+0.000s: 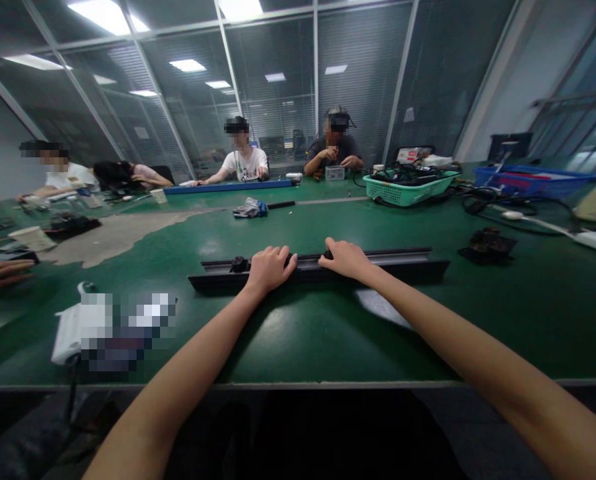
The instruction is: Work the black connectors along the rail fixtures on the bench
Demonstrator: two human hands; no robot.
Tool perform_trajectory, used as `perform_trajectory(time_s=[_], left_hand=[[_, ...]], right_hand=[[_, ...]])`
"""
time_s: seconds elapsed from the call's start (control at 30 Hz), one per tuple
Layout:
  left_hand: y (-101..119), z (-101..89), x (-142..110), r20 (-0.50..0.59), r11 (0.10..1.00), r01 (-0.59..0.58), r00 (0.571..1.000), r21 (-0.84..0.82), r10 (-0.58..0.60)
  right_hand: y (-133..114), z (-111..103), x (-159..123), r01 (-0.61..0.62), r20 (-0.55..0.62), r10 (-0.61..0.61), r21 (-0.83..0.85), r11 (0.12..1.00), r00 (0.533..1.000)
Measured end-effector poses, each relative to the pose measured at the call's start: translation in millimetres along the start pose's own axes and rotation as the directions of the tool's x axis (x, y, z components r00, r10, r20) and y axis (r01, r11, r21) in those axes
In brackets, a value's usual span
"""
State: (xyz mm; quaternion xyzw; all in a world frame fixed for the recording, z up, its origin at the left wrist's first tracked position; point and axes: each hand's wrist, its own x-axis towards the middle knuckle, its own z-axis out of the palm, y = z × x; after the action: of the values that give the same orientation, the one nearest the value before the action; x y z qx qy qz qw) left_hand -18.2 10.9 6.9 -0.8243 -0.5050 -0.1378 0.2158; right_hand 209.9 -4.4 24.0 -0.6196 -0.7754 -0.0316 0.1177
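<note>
A long black channel-shaped rail [413, 269] lies crosswise on the green table in front of me, with a lighter groove along its top. My left hand [269, 268] rests over the left half of the rail, its fingers closed on a small black part [289, 259] in the groove. To the right, my right hand [347, 259] pinches another small black part [329, 254] between thumb and fingers. Both held parts are mostly hidden. One more small black part [239, 264] sits in the groove, left of my left hand.
Black parts [489, 245] lie in a pile at right. Farther back are grey-blue gloves [251, 209], a green basket [411, 193] of cables and a blue tray [533, 179]. A white device [81, 327] stands at left, near a co-worker's hand [5, 272]. Several people sit opposite.
</note>
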Motion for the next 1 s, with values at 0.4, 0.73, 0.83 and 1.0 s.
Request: perform_trajectory(time_s=[0.4, 0.73, 0.83, 1.0], left_hand=[[-0.3, 0.5, -0.4, 0.015, 1.000, 0.018, 1.000, -0.021, -0.018], [-0.4, 2.1, -0.4, -0.006, 1.000, 0.021, 1.000, -0.006, -0.021], [-0.2, 0.7, -0.9, -0.006, 1.000, 0.022, 1.000, -0.010, -0.022], [0.6, -1.0, 0.2, 0.020, 1.000, 0.030, 0.999, -0.001, -0.030]], right_hand=[[22.7, -0.6, -5.6, -0.023, 0.037, 0.023, -0.015, 1.000, 0.999], [58.0, 1.7, -16.2, -0.050, 0.022, 0.050, 0.014, 0.999, 0.999], [66.9, 5.2, -17.2, -0.006, -0.006, 0.007, 0.091, 0.996, 1.000], [85.6, 9.2, -20.2, 0.039, -0.054, -0.028, 0.217, 0.975, 0.998]])
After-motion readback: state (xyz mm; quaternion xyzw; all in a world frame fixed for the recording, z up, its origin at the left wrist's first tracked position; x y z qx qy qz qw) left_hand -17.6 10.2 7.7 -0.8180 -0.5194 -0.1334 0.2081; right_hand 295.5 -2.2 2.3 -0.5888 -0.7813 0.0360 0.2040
